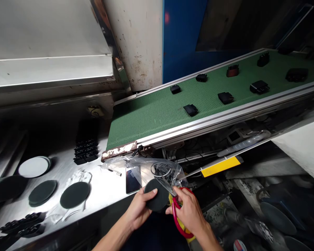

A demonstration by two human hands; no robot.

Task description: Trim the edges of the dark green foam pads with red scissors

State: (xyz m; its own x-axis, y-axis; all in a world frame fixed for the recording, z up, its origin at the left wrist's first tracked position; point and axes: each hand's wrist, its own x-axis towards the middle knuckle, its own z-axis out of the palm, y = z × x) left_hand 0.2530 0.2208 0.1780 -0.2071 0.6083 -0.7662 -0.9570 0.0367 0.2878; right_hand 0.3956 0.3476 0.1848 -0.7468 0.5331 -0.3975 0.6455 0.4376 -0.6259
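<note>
My left hand [139,210] pinches a dark round disc [155,199] between the thumb on top and fingers below. In my right hand [190,211] is a pair of scissors [175,215] with red and yellow handles. Their blades lie over the upper right edge of the disc; whether they cut into it I cannot tell. Just beyond my hands lies a clear plastic bag [143,162] with a coil of thin cable [162,170] seen at it. A phone [131,181] rests on the metal table beside the bag.
Several black parts [225,97] sit on the green conveyor belt [146,115] behind. Along the metal table [104,188] lie more dark discs [74,195], a white disc [34,166], a white cloth [80,176] and rows of black parts [86,151]. A yellow strip [221,166] marks an edge at right.
</note>
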